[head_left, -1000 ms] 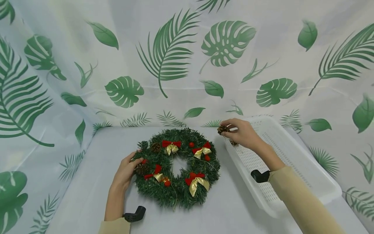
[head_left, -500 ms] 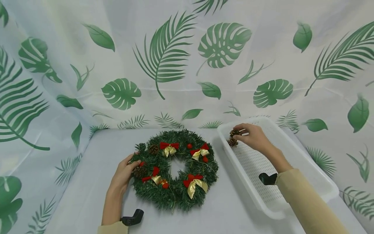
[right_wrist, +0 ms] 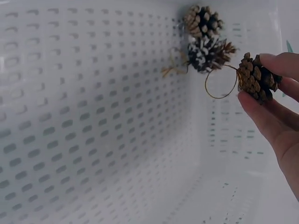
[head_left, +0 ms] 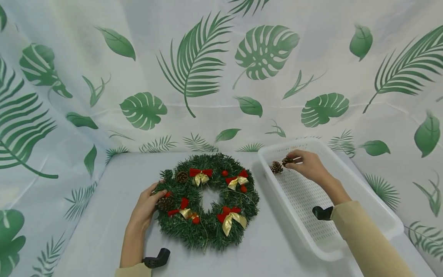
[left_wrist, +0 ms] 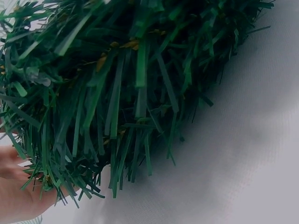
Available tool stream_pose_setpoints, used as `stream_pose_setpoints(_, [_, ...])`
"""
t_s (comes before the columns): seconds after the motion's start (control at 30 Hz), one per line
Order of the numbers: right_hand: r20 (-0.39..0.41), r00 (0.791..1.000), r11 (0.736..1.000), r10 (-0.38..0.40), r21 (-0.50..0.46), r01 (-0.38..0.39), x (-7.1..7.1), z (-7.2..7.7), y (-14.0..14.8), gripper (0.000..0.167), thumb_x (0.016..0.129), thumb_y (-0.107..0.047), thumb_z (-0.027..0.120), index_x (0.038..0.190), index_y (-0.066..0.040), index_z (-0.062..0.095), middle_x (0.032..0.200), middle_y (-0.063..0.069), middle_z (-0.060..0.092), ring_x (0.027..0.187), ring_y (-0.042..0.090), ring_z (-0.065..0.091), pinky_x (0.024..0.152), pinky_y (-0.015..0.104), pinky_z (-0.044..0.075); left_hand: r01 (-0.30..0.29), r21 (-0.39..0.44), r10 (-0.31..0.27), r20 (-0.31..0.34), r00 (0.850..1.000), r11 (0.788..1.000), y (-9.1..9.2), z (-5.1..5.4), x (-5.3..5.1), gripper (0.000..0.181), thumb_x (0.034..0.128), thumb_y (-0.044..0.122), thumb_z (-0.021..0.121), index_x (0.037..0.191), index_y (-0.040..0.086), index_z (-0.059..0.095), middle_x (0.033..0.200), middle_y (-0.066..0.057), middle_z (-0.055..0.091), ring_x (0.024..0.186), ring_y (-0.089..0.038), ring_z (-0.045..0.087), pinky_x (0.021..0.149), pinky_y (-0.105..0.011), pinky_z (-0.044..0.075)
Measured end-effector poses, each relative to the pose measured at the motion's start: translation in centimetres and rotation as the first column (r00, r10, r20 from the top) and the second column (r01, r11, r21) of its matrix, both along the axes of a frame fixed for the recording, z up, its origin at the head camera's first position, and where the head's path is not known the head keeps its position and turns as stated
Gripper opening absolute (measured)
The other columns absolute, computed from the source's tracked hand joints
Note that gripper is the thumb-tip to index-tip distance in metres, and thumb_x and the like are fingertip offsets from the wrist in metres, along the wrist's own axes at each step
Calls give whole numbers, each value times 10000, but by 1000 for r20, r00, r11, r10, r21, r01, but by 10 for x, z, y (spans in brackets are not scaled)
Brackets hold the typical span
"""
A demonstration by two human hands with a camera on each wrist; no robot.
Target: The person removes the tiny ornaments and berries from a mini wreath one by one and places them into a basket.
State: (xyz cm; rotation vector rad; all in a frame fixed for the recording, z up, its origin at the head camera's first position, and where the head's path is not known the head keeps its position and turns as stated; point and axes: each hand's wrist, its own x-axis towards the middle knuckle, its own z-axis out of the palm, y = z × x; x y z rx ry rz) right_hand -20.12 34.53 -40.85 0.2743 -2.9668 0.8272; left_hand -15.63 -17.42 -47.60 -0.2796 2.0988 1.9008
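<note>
Right hand is now inside the white basket; one second back it is out at the left rim with the same pine cone. Left hand and wreath sit roughly as before.

Right hand: narrow pinch, thumb and fingers on the pine cone, thin gold loop hanging off it. Cone is held up near the basket's far-left corner, just beside the loose cones in there; at least one of those has white tips.

Left hand: grips the wreath's left edge, thumb on top beside a wreath cone; the other fingers are mostly hidden by greenery.

Wreath lies on the white table, left of the basket, not touching it. It carries four red-and-gold bows, red berries and a second cone at upper left. Leaf-print sheet behind.
</note>
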Motion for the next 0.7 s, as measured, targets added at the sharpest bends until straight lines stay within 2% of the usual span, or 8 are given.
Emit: stream_pose_setpoints(0.7, [68, 997, 999, -38, 32, 36, -18, -34, 18, 396, 960, -144, 712, 1253, 114, 648, 1215, 344, 669, 1082, 504, 680, 855, 556, 593, -9, 14, 9, -4, 1000, 1000, 0, -1, -1, 735, 1048, 169, 561, 1653, 38, 164, 1710, -248, -10, 1564, -482, 57, 1240, -644, 177])
